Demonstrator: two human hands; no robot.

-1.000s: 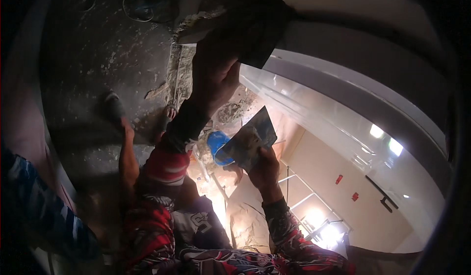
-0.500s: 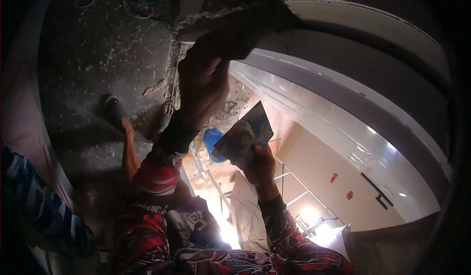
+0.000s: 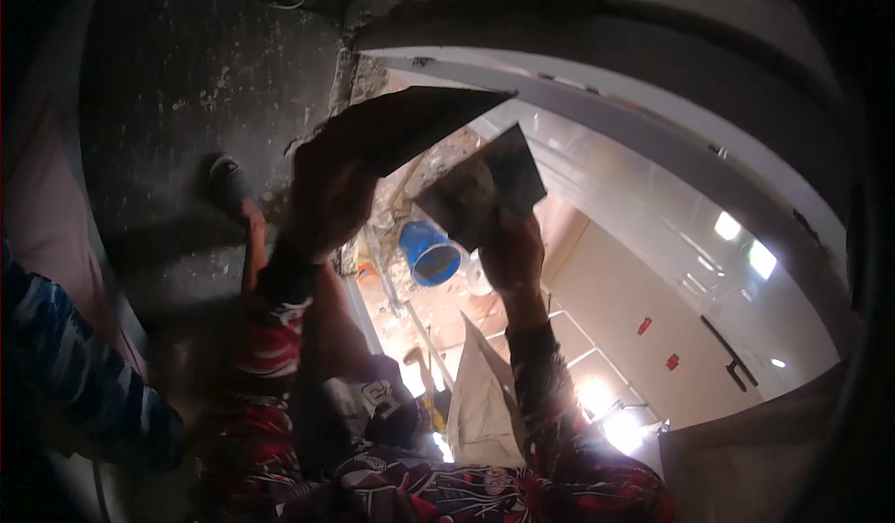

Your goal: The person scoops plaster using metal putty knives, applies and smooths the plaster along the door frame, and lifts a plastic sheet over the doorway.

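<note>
My left hand (image 3: 331, 197) is closed round a broad, dark flat blade (image 3: 410, 127), which looks like a wide scraper and points to the right. Its handle is hidden in my fingers. My right hand (image 3: 513, 257) grips a wide putty knife (image 3: 485, 183), its squarish blade tilted up and smeared with greyish paste. The two blades are close together, the left one above and left of the right one. Whether they touch I cannot tell. Above them runs a pale, curved-looking ledge (image 3: 559, 85) with a rough, dark edge at its left.
A blue bucket (image 3: 433, 257) stands on the lit floor below my hands. Lower down is a creased beige sheet (image 3: 485, 402). A sandalled foot (image 3: 228, 183) is on the dark speckled floor at left. A camouflage-patterned sleeve (image 3: 75, 374) shows at the left edge. A black handle (image 3: 727, 350) sits on the pale panel at right.
My left hand has come down from the rough, dark edge with its blade, toward the putty knife. My right hand has moved slightly up and right. The view has shifted, showing more of the bucket.
</note>
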